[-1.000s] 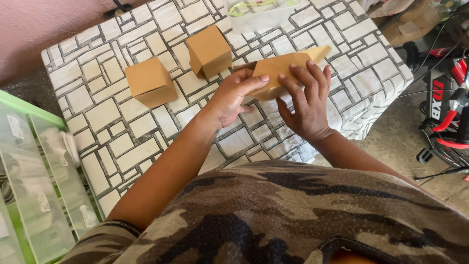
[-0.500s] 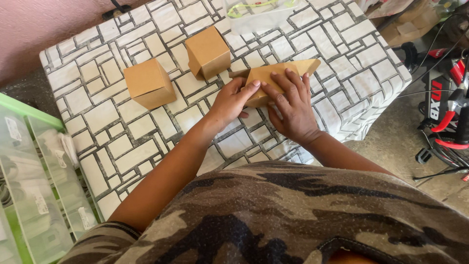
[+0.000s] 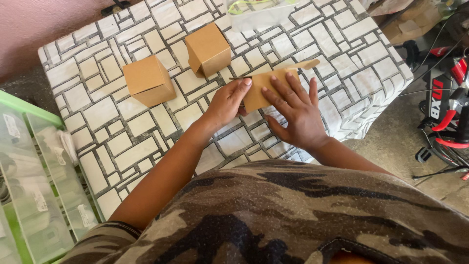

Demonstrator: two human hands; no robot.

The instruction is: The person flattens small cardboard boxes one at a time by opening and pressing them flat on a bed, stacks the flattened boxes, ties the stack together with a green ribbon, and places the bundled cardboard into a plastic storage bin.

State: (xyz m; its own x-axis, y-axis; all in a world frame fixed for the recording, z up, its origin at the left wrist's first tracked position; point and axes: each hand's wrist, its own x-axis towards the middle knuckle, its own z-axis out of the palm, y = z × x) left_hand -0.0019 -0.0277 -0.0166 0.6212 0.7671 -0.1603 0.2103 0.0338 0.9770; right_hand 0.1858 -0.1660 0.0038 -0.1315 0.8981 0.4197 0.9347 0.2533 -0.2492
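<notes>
Table (image 3: 122, 146) under a cloth printed with a stone-tile pattern fills most of the view. Left of it, green-rimmed clear plastic bins (image 3: 29, 186). On the table's far edge, a clear plastic bag (image 3: 259, 12). Two assembled brown cardboard boxes stand upright on the cloth, near each other but apart — one (image 3: 148, 80) to the left, one (image 3: 208, 49) further back. The flat cardboard box blank (image 3: 261, 85) lies on the cloth near the table's right side, just in front of the rear box, one narrow flap sticking out toward the far right. Right hand (image 3: 295, 115) is spread open, palm pressing the blank flat. Left hand (image 3: 227, 100) has its fingers (image 3: 242, 88) extended on the blank's left edge — pressing, not gripping. Likely light, thin, stiff along panels, bends at creases, dents easily; best held by panel edges, not the flap.
</notes>
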